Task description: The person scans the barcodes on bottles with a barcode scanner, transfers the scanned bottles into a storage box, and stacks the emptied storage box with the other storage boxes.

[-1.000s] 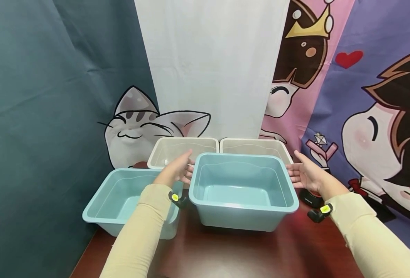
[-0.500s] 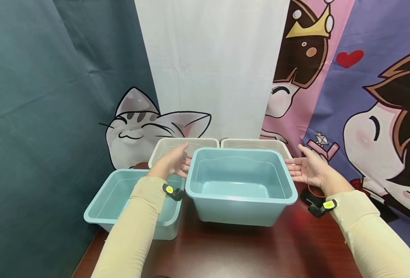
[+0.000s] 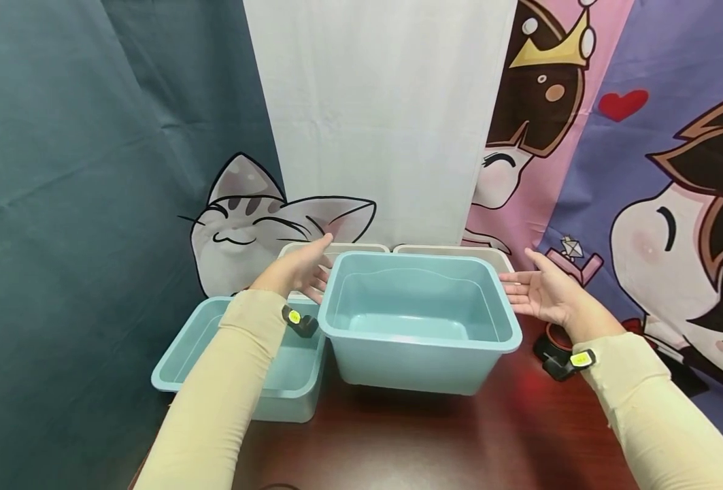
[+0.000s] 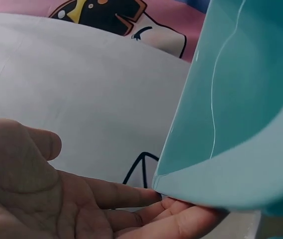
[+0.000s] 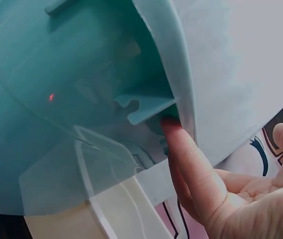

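A light blue plastic bin (image 3: 416,364) hangs raised above the table, its right end slightly lower in the head view; its visible interior holds nothing. My left hand (image 3: 300,269) is at the bin's left end, with extended fingers (image 4: 181,221) beneath the rim and the thumb apart from it. At the opposite end my right hand (image 3: 545,292) reaches up under the rim with straight fingers (image 5: 191,159), close to a notched rib on the outer wall. Neither hand curls round the rim. The fingertips are partly hidden by the bin.
A second light blue bin (image 3: 281,408) stands on the left of the reddish-brown table (image 3: 373,449). Two off-white bins, left (image 3: 349,248) and right (image 3: 459,250), stand behind the raised one. A black object (image 3: 553,347) lies at right. Printed curtains (image 3: 385,122) close off the back.
The raised bin has moved up and slightly left, hiding more of the off-white bins. Both hands have moved with it, still at its two ends.
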A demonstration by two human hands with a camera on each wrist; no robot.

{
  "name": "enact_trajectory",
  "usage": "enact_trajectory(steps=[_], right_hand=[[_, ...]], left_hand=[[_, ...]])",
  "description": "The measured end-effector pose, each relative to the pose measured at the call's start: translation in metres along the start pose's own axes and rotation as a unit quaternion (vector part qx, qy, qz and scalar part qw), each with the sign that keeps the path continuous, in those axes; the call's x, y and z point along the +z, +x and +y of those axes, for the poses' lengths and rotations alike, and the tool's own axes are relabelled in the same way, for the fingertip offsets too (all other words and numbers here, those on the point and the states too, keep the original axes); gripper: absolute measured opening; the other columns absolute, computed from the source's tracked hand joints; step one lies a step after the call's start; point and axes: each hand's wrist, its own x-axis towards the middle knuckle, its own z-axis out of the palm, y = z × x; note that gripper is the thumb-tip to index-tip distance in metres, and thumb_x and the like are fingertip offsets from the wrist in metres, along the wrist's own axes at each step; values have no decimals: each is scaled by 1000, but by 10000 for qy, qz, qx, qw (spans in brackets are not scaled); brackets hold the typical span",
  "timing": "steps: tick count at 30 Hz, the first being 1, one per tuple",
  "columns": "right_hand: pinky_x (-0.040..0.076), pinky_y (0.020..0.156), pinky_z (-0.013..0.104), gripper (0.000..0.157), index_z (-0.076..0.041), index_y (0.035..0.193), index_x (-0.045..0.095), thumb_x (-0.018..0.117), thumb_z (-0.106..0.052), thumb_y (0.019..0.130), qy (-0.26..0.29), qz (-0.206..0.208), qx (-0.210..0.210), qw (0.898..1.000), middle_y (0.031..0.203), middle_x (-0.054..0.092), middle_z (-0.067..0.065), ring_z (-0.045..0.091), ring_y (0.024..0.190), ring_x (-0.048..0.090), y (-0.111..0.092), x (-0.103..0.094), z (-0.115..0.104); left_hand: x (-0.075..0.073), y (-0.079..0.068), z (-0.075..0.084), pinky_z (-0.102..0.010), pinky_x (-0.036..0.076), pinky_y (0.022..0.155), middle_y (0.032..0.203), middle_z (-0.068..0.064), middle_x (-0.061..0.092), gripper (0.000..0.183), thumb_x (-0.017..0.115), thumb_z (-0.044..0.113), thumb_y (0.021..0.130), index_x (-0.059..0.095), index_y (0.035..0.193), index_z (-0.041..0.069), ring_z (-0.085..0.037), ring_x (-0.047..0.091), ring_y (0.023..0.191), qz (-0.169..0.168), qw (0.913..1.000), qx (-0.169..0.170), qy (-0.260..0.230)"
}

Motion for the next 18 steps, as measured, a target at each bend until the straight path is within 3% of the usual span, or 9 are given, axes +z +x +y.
enact_trajectory(steps=[12,18], right_hand=[[58,89,43,67,0,122,58,34,-60,105,-216,-83,-149,9996,119,67,23,32,105,70,7,20,-5],[58,89,41,78,5,143,34,34,-63,104,-433,162,-163,9988,118,68,20,30,105,70,13,32,-9]], left_hand=[[-12,-10,15,-51,61,76,139,-35,49,99,17,74,99,29,154,-7,-45,59,121,369,9976,-148,575],[-20,-20,22,-50,61,77,138,-34,51,100,16,75,99,30,153,-7,-44,61,118,446,9965,-106,695]])
